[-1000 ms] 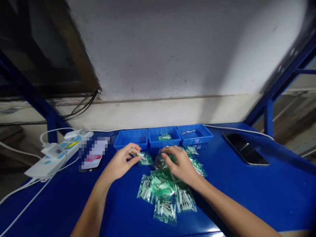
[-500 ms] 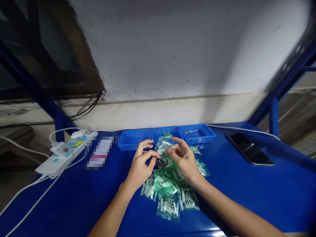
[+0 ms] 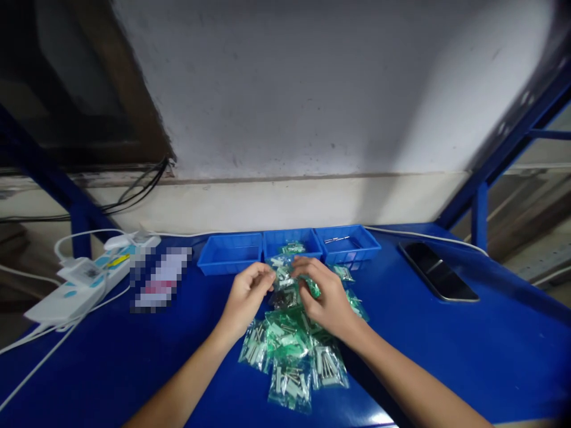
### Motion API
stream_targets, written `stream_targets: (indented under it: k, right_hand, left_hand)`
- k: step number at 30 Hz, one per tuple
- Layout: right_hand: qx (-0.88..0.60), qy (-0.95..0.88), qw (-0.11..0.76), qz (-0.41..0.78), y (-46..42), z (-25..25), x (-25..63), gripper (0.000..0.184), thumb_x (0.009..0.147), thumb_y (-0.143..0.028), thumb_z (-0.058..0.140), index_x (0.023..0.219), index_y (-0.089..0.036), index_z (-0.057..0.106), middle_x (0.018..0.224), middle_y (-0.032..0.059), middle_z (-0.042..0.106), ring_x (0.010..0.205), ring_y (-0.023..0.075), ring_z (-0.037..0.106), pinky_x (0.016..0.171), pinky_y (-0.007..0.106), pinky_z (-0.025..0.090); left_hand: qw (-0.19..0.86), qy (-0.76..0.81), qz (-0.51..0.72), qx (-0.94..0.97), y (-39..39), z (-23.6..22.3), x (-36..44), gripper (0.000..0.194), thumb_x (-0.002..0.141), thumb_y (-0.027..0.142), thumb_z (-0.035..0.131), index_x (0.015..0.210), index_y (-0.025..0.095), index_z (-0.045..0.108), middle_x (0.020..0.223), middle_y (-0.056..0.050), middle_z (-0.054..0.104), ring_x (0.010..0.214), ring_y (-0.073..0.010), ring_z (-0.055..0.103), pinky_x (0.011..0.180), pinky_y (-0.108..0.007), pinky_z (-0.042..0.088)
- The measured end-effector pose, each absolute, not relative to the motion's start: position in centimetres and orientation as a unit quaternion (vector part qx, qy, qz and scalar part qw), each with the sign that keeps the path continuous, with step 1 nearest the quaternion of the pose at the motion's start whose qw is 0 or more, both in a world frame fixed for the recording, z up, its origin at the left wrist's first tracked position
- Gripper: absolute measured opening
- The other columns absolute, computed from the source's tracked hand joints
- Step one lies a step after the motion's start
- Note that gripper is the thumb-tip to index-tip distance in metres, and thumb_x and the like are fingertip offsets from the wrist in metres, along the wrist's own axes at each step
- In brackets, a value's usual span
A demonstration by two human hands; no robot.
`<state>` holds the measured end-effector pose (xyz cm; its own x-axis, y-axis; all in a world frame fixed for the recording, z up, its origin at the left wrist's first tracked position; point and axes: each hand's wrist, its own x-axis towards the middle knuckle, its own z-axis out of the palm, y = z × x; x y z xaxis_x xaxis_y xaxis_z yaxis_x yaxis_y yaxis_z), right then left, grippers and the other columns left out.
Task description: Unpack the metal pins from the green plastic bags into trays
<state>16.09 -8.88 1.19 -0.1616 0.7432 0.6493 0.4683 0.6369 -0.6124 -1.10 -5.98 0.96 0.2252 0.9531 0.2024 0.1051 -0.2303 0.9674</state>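
My left hand (image 3: pixel 245 296) is pinched at the left edge of a small clear plastic bag (image 3: pixel 282 274) with pale and metallic pieces inside. On the bag's other side my right hand (image 3: pixel 325 297) hovers with fingers curved and thumb apart, close to the bag. Below both hands lies a pile of similar bags; one front bag (image 3: pixel 291 383) shows screws and pale wall plugs, and a green-tinted bag (image 3: pixel 288 340) lies behind it. A dark bundle (image 3: pixel 281 297) sits under the hands, too blurred to name.
Behind the pile stand three joined blue trays: a left tray (image 3: pixel 232 252), a middle tray (image 3: pixel 312 241) with bags, and a right tray (image 3: pixel 352 246) with thin metal pieces. A phone (image 3: pixel 439 270) lies right; a white power strip (image 3: pixel 89 285) with cables lies left.
My left fingers have closed to a pinch at the bag's edge, while my right fingers have loosened from their pinch. The whole view has shifted slightly, moving the scene leftward.
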Motion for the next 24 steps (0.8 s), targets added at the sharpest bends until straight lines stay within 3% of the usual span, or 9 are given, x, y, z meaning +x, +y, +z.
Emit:
stream_targets:
  k: [4, 7, 13, 18, 22, 24]
  right_hand:
    - [-0.470, -0.692, 0.487, 0.251, -9.0, 1.8, 15.6, 0.017, 0.078, -0.023, 0.053, 0.093, -0.019, 0.060, 0.091, 0.0061, 0.062, 0.089, 0.0210, 0.058, 0.079, 0.037, 0.045]
    - [-0.496, -0.579, 0.524, 0.380, -8.8, 1.9, 15.4, 0.030, 0.081, -0.040, 0.053, 0.102, -0.019, 0.056, 0.079, 0.0030, 0.060, 0.072, 0.0167, 0.057, 0.066, 0.031, 0.045]
    - [-0.489, -0.482, 0.555, 0.470, -8.3, 1.2, 15.1, 0.043, 0.072, -0.035, 0.064, 0.108, -0.015, 0.053, 0.073, -0.0011, 0.055, 0.060, 0.0108, 0.050, 0.056, 0.024, 0.041]
    - [-0.483, -0.486, 0.589, 0.430, -8.2, 0.6, 15.2, 0.034, 0.074, -0.032, 0.061, 0.103, -0.016, 0.058, 0.072, -0.0002, 0.056, 0.061, 0.0117, 0.051, 0.058, 0.026, 0.042]
    - [-0.462, -0.589, 0.592, 0.299, -8.5, 0.3, 15.3, 0.012, 0.079, -0.023, 0.055, 0.087, -0.018, 0.063, 0.080, 0.0031, 0.060, 0.074, 0.0157, 0.056, 0.068, 0.030, 0.044]
    - [-0.440, -0.647, 0.583, 0.219, -8.9, 0.3, 15.2, 0.013, 0.080, -0.015, 0.051, 0.081, -0.020, 0.063, 0.082, 0.0037, 0.060, 0.080, 0.0170, 0.056, 0.073, 0.032, 0.044]
  left_hand:
    - [0.276, 0.395, 0.479, 0.733, -6.6, 0.5, -1.7, 0.008, 0.083, 0.021, 0.053, 0.075, 0.018, 0.053, 0.072, 0.000, 0.055, 0.065, -0.0119, 0.051, 0.064, -0.024, 0.041]
    - [0.155, 0.329, 0.459, 0.810, -6.8, 0.6, -1.5, 0.010, 0.081, 0.011, 0.051, 0.083, 0.019, 0.058, 0.082, -0.002, 0.060, 0.075, -0.0138, 0.055, 0.072, -0.027, 0.043]
    - [0.088, 0.299, 0.444, 0.840, -6.8, 0.3, -1.2, 0.020, 0.081, 0.007, 0.050, 0.084, 0.021, 0.064, 0.084, -0.004, 0.061, 0.083, -0.0164, 0.055, 0.076, -0.031, 0.045]
    - [0.136, 0.347, 0.431, 0.822, -6.7, 0.3, -1.3, 0.017, 0.083, 0.012, 0.049, 0.083, 0.020, 0.065, 0.086, -0.005, 0.061, 0.087, -0.0184, 0.054, 0.081, -0.034, 0.042]
    - [0.299, 0.380, 0.409, 0.774, -6.6, 0.2, -1.3, 0.019, 0.088, 0.030, 0.049, 0.091, 0.019, 0.063, 0.086, -0.004, 0.062, 0.082, -0.0170, 0.055, 0.074, -0.029, 0.041]
    - [0.371, 0.409, 0.427, 0.716, -6.6, 0.1, -1.2, 0.029, 0.090, 0.038, 0.043, 0.084, 0.017, 0.061, 0.080, -0.003, 0.060, 0.076, -0.0155, 0.054, 0.068, -0.026, 0.040]
